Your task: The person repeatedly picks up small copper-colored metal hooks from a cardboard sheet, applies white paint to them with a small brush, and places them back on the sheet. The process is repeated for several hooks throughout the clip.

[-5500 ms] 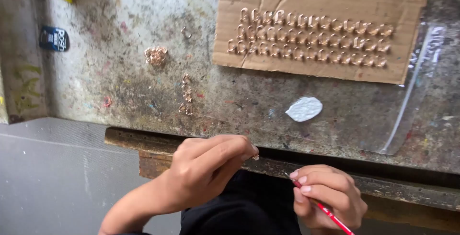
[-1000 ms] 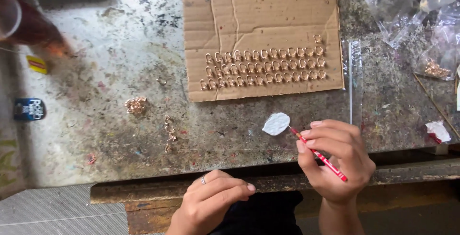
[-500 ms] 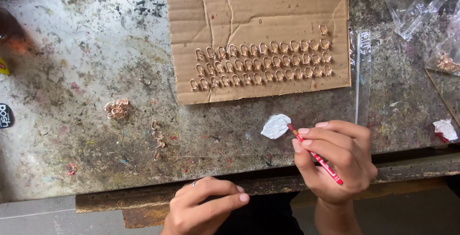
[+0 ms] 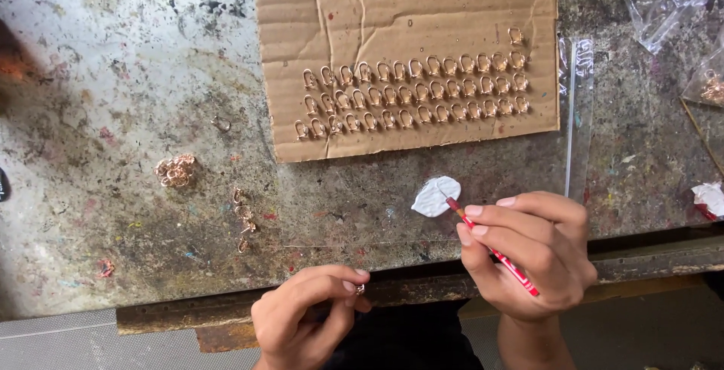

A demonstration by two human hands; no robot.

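Three ring rows line cardboard beyond hands.

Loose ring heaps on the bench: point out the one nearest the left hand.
The scattered string of rings, just above the left hand; the tight round cluster lies farther up-left.

The stained workbench is seen from one head camera, directed steeply downward from close above its front edge.

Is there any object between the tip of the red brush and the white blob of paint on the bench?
Nothing visible. The thin red brush in the right hand has its tip at the edge of the white paint blob.
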